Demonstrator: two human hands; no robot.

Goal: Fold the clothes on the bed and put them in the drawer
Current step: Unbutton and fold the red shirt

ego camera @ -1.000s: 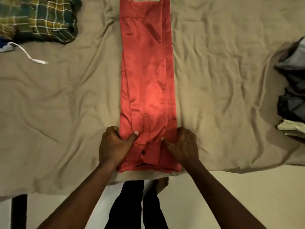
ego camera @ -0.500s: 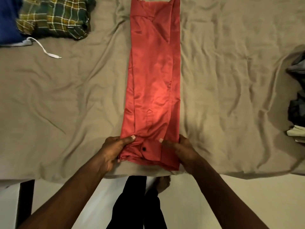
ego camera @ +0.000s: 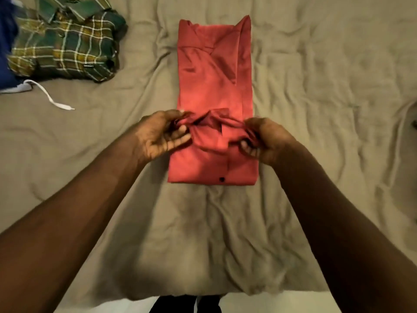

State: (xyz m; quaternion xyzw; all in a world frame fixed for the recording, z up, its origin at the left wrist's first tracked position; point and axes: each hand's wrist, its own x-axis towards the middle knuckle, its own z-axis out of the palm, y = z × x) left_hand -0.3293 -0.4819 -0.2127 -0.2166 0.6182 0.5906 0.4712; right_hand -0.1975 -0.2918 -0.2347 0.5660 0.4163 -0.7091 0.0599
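A red shirt (ego camera: 212, 71) lies lengthwise on the beige bed sheet (ego camera: 327, 98), folded into a narrow strip. Its near end is turned over on top of the rest, with a dark button showing at the fold. My left hand (ego camera: 161, 136) grips the left corner of that lifted hem, fingers curled into the cloth. At the right corner, my right hand (ego camera: 264, 141) pinches the hem in the same way. Both hands hold the hem just above the shirt's middle.
A folded green plaid shirt (ego camera: 67, 48) lies at the far left, beside a blue garment (ego camera: 6, 41) with a white drawstring (ego camera: 54, 99). The bed's near edge (ego camera: 203, 294) runs along the bottom, with my dark trousers below it.
Both hands lifted the shirt's near hem from the bed edge and carried it away from me, doubling the shirt over. The view shifted forward; the dark clothes at the right left the frame.
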